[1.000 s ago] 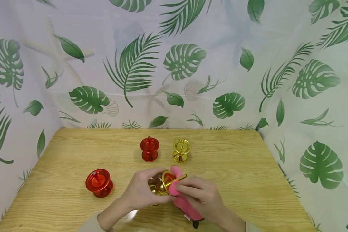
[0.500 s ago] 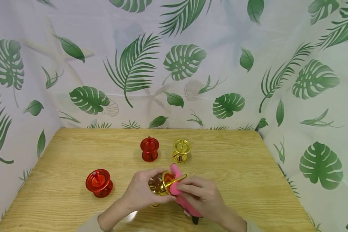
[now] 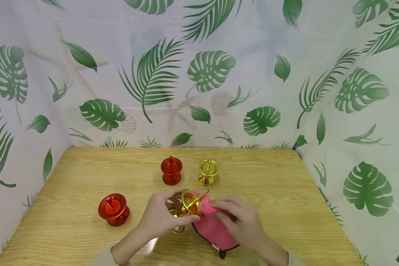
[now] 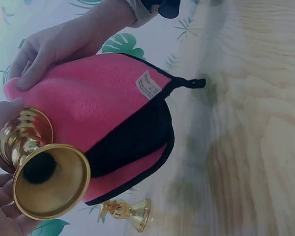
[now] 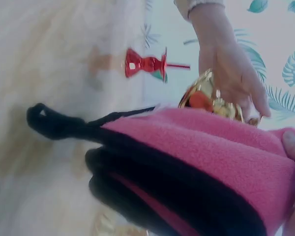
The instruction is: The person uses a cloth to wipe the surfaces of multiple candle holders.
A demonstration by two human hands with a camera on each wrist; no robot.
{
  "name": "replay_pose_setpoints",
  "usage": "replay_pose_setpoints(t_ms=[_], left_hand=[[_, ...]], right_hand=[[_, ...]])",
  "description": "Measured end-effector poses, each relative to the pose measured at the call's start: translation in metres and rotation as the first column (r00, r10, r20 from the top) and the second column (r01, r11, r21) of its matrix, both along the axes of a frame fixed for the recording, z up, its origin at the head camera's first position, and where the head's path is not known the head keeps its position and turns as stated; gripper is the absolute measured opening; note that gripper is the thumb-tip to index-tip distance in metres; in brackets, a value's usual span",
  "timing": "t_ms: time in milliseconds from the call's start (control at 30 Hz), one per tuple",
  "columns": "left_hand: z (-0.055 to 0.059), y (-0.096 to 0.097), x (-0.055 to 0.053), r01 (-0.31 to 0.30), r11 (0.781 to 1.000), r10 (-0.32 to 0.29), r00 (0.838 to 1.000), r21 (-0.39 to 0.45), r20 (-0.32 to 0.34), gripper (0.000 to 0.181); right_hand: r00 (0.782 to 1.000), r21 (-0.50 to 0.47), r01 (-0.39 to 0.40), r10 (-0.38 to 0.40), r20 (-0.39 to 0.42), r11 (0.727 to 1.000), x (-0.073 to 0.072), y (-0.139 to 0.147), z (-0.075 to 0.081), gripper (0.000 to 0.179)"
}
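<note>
My left hand (image 3: 157, 214) grips a shiny gold candle holder (image 3: 185, 211), tilted with its dish and long spike toward the right. In the left wrist view the holder's hollow flared foot (image 4: 51, 182) faces the camera. A pink cloth (image 3: 216, 231) with black edging and a black hanging loop is pinched in my right hand (image 3: 241, 220). Its bunched upper part lies right at the holder's dish, and the rest hangs below. Folds of the cloth (image 5: 206, 147) cover much of the holder in the right wrist view.
On the wooden table (image 3: 286, 184) a red candle holder (image 3: 171, 171) and a gold one (image 3: 207, 173) stand upright toward the back. Another red holder (image 3: 114, 210) stands left of my left hand. Leaf-printed curtains (image 3: 199, 74) enclose the table's back and sides.
My right hand has shifted slightly right, drawing the bunched cloth away from the dish's inside. The held holder has moved a little up and left, and more of the cloth hangs spread out.
</note>
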State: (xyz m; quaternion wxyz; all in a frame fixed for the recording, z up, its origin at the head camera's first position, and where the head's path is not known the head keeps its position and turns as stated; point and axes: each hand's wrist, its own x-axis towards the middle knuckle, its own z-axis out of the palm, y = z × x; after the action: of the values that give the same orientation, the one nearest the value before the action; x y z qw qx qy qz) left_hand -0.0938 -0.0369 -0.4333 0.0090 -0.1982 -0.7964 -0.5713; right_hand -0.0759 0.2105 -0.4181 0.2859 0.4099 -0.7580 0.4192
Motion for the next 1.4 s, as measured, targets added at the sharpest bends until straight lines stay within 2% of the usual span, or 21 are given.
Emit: replay_pose_setpoints(t_ms=[100, 233, 400, 567, 900, 1100, 1267, 1400], left_hand=[[0.005, -0.003, -0.003, -0.032, 0.999, 0.028, 0.993, 0.037, 0.113, 0.057], [0.012, -0.005, -0.007, -0.058, 0.993, 0.036, 0.977, 0.100, 0.211, 0.054], [0.016, -0.005, -0.011, -0.100, 0.981, 0.051, 0.959, 0.164, 0.279, 0.049], [0.016, 0.000, -0.013, -0.139, 0.970, 0.068, 0.943, 0.198, 0.326, 0.047], [0.010, 0.013, -0.008, -0.130, 0.947, 0.010, 0.926, 0.294, 0.378, 0.043], [0.008, 0.017, -0.006, -0.141, 0.952, 0.021, 0.916, 0.272, 0.401, 0.045], [0.008, 0.015, -0.005, -0.089, 0.969, -0.005, 0.926, 0.232, 0.377, 0.052], [0.006, 0.012, -0.005, -0.011, 0.969, -0.074, 0.940, 0.245, 0.334, 0.059]], right_hand=[[0.995, 0.031, 0.000, 0.003, -0.097, 1.000, -0.008, 0.007, 0.003, 0.021], [0.979, 0.065, 0.007, 0.006, -0.203, 0.998, -0.016, 0.014, 0.006, 0.021], [0.969, 0.077, 0.007, 0.013, -0.246, 0.997, -0.022, 0.015, 0.007, 0.021], [0.963, 0.096, 0.006, 0.020, -0.269, 0.995, -0.024, 0.011, 0.006, 0.021], [0.952, 0.108, -0.017, 0.049, -0.301, 0.994, -0.031, 0.002, 0.002, 0.018], [0.958, 0.103, -0.014, 0.043, -0.284, 0.995, -0.030, 0.000, -0.001, 0.018], [0.973, 0.070, 0.037, -0.020, -0.232, 0.997, -0.029, 0.002, -0.001, 0.020], [0.982, 0.034, 0.065, -0.058, -0.181, 0.997, -0.028, 0.005, 0.001, 0.022]])
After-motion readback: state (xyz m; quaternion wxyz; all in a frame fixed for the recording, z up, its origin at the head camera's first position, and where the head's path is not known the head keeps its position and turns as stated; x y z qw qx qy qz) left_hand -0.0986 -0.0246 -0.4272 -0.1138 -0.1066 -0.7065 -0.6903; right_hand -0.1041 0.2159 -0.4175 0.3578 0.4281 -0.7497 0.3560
